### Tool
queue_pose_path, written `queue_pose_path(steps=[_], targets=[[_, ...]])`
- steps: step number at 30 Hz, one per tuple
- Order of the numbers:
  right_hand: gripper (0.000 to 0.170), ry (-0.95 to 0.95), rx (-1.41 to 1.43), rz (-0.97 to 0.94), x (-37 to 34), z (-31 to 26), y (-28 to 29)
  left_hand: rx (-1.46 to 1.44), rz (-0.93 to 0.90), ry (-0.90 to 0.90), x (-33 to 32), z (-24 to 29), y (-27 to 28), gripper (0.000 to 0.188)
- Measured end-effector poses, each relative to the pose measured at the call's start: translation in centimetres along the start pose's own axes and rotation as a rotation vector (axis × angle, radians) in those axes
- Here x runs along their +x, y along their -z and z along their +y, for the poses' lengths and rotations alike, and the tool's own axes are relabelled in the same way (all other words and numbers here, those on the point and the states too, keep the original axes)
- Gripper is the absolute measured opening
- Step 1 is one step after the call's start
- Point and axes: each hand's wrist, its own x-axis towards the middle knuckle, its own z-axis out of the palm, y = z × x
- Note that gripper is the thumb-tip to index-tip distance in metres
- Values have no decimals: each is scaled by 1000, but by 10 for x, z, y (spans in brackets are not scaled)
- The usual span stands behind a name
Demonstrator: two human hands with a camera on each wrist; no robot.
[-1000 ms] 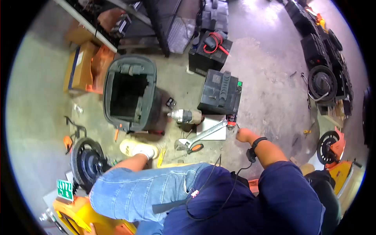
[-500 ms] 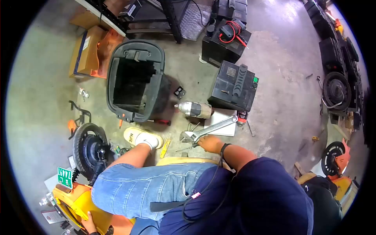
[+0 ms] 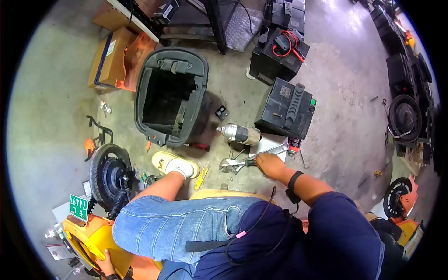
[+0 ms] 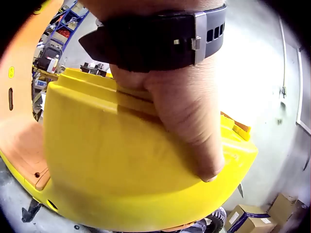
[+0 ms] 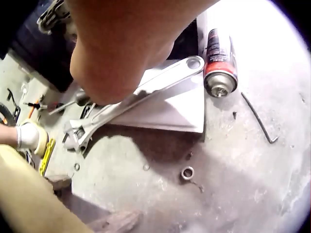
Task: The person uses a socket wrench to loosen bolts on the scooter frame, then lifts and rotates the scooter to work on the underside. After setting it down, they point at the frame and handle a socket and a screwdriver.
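My right hand (image 3: pixel 271 164) grips the dark handle of a screwdriver (image 3: pixel 251 162) just over a large adjustable wrench (image 5: pixel 138 94). The shaft points left, toward the wrench's jaw end. In the right wrist view my forearm and palm cover most of the handle. The wrench lies across a flat white slab (image 5: pixel 180 114) on the floor. My left hand (image 4: pixel 187 111), a black watch strap above it, holds the top edge of a yellow scooter body panel (image 4: pixel 131 170). Its thumb lies along the outer face; the other fingers are hidden behind the edge.
An impact wrench (image 3: pixel 240 134) and a black battery (image 3: pixel 285 109) stand beyond the slab, near a spray can (image 5: pixel 221 73) and hex key (image 5: pixel 259 118). A grey open bin (image 3: pixel 200 88) is further left. A wheel (image 3: pixel 110 175) and yellow cutter (image 3: pixel 201 178) lie left of my legs.
My right hand came left from beside the spray can to the screwdriver on the floor, took hold of it and lifted it up and right. The left hand stays on the yellow panel.
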Motion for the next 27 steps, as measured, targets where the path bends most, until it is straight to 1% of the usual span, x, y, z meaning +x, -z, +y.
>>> queue_pose_path(steps=[1,2,4,5,6,7,8,10,12,13,14,16,17,18,20,21,23,24,26,27], targets=[[13,3,-98,44,2,4,5,10,5,23,-4,12,-2,41],[13,2,-100,45,4,8,8,8,5,22,-3,9,-1,41],[15,-52,-243,136,10,14,15,22,-21,6,1,3,1,42],[16,-66,-293,147,13,15,17,22,-16,5,1,2,0,42],[16,-62,-289,152,17,16,15,60,-4,-10,1,1,0,42],[16,-101,-303,172,18,17,12,101,4,-24,0,4,1,42],[16,-142,-321,191,19,19,9,104,6,-25,-1,7,2,42],[16,-151,-309,162,15,22,10,77,-14,-22,-3,12,0,42],[18,-182,-266,201,8,23,16,71,-12,-16,-2,12,0,42],[20,-235,-244,109,3,26,15,65,-9,-7,-2,12,-1,42],[20,-237,-246,107,-3,31,13,57,-6,2,-2,10,-1,42],[26,-218,-266,203,-13,41,12,57,9,-6,0,6,-2,42],[33,-234,-273,236,-18,43,11,60,25,-11,-1,4,-2,41],[33,-232,-273,232,-22,45,9,61,23,-7,-2,2,-1,41],[40,-291,-191,235,-25,42,16,38,-5,25,-2,8,0,41],[40,-291,-192,239,-22,43,14,35,-4,23,-1,9,-1,41],[43,-172,31,310,-10,44,11,42,-5,-23,-2,10,-1,39],[43,-165,31,315,-1,43,8,39,3,-22,-3,10,-1,39],[43,-255,202,342,24,32,7,112,7,-49,-7,19,-3,38],[42,-387,215,259,35,28,9,119,4,-37,-9,24,-3,37]])
